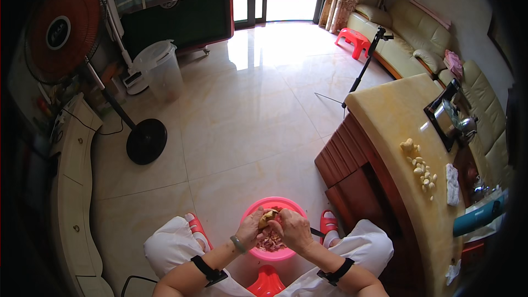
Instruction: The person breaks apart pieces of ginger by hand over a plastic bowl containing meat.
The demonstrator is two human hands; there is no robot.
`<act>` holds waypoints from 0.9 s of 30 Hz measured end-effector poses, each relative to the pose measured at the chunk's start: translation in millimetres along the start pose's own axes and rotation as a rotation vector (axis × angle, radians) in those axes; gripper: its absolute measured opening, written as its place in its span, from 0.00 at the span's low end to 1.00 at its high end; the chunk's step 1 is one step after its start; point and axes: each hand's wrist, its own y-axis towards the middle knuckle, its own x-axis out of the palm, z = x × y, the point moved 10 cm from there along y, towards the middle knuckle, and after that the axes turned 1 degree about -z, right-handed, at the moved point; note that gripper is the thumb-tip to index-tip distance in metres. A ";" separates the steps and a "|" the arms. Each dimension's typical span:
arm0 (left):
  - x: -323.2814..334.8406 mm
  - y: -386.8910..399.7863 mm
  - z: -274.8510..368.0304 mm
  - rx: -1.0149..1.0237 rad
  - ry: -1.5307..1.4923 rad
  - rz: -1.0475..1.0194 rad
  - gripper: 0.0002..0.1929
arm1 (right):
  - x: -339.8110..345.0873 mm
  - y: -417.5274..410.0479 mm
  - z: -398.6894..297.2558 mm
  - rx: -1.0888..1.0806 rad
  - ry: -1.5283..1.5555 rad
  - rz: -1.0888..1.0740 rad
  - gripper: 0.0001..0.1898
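Note:
Both hands are over a pink plastic basin (294, 252) on the floor between my feet. My left hand (250, 227) holds a brownish-yellow piece, which looks like ginger root (267, 218). My right hand (293, 229) is closed at the piece's right side; a dark blade or handle (317, 232) sticks out past the wrist, apparently from a knife in its grip. Reddish and pale peelings or skins (271, 242) lie in the basin. On the table at the right, peeled garlic cloves (421, 169) are scattered beside another knobby root (407, 145).
A curved stone-topped wooden table (383, 119) stands at my right, bearing a white cloth (452, 184) and a metal pot (447, 117). A phone-type tripod (364, 66) is behind it. A floor fan (145, 142) and a clear lidded bin (161, 70) stand ahead left. Below me is a red stool (267, 283).

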 end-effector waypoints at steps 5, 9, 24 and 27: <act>-1.8 1.6 -0.1 0.009 0.019 0.006 0.20 | 5.6 -1.1 2.8 0.033 0.040 -0.038 0.15; 7.9 -0.5 6.4 0.021 0.029 -0.019 0.20 | -6.0 0.2 -6.4 -0.027 -0.005 0.039 0.15; 6.8 4.3 10.2 0.066 0.094 -0.024 0.19 | -10.6 0.9 -1.7 0.031 0.029 0.020 0.14; 7.0 4.3 10.3 0.066 0.113 -0.048 0.19 | -15.6 1.4 -4.0 0.034 0.124 0.030 0.14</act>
